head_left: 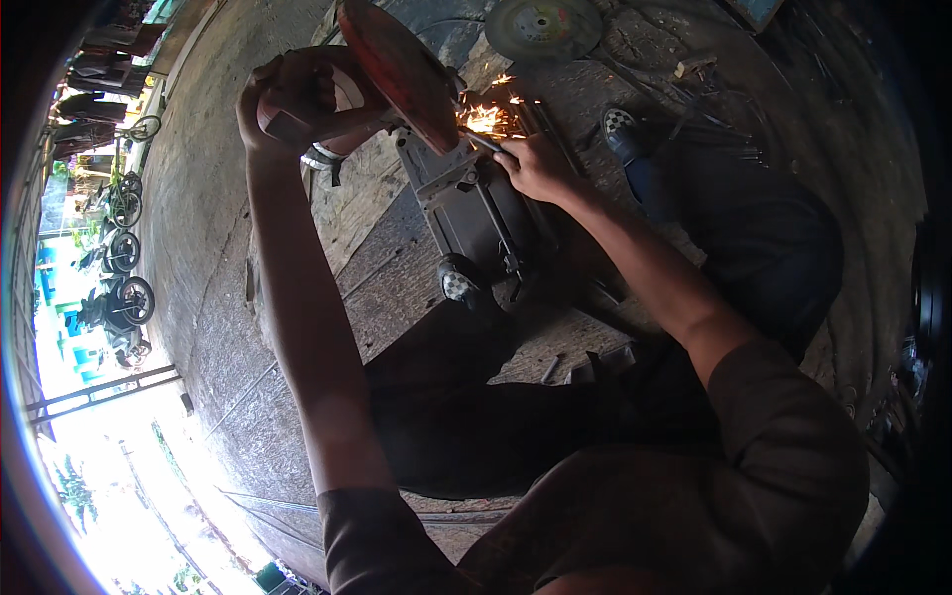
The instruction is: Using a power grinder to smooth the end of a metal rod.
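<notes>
My left hand (288, 91) is closed round the handle of a chop saw, at the upper left. The saw's red, worn blade guard (402, 74) slants down over its grey base (466, 198). Closed round a thin metal rod (483, 141), my right hand (540, 171) is just right of the guard's lower end. Bright orange sparks (488, 117) fly beside the guard, past the rod's tip. Guard and glare hide the blade's edge and its contact with the rod.
A round metal disc (543, 25) lies beyond the saw. Loose metal rods (729, 149) are scattered at the right. My checkered shoes (461, 283) flank the saw base. A small metal tray (607, 359) rests near my legs. Motorcycles (124, 297) stand far left.
</notes>
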### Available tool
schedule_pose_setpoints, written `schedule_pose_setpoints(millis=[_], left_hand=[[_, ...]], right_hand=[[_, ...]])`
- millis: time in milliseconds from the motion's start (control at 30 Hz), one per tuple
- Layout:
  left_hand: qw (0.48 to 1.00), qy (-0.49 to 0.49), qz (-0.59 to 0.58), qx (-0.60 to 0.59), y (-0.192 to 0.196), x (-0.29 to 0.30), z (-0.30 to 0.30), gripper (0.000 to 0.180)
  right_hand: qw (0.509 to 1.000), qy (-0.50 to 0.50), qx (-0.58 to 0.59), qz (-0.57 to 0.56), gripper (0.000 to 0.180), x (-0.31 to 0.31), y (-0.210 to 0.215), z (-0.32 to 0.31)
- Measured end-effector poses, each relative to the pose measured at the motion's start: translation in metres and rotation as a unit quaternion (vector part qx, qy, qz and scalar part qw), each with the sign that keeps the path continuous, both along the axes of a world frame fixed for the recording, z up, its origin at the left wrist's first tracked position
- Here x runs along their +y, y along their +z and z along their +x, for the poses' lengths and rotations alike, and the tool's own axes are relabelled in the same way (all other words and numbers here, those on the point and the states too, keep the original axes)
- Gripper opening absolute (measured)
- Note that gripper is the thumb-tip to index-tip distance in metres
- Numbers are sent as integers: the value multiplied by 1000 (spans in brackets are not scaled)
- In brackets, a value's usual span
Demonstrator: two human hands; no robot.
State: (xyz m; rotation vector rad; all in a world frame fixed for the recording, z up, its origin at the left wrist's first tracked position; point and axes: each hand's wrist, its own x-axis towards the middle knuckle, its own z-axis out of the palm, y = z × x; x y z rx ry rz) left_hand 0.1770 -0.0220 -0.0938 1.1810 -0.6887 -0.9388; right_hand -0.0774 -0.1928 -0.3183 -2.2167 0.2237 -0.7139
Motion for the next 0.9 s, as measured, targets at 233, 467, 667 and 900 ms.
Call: schedule_pose_setpoints(millis=[233,467,667,900], left_hand=[[998,32,12,-58,-1,1,3,61],[981,12,38,-191,-1,-4,-14,17],[978,-6,-28,-206,-3,-2,-14,23],[1000,10,-18,13,-4,-2,-1,64]], right_hand=[[999,4,-15,32,18,4,-2,3],[996,32,4,85,25,1,-16,7],[824,133,166,525,29,9,2,-3],[721,163,181,648,37,15,7,-4]])
